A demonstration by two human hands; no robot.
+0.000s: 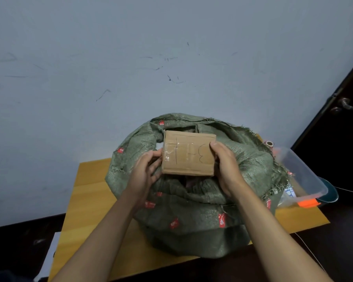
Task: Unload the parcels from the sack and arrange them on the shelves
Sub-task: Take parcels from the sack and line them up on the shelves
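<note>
While held above the open mouth of the green woven sack (192, 210), a brown cardboard parcel (189, 154) is gripped at 9 o'clock by the left hand (145, 174) and at 3 o'clock by the right hand (225, 169), fingers curled round its edges. Clear tape and black handwritten marks are noted on its face. The sack is seated on a wooden bench (86, 200).

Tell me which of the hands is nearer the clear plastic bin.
Right. The right hand grips the cardboard parcel's edge on the clear plastic bin side; the left hand grips the far edge.
</note>
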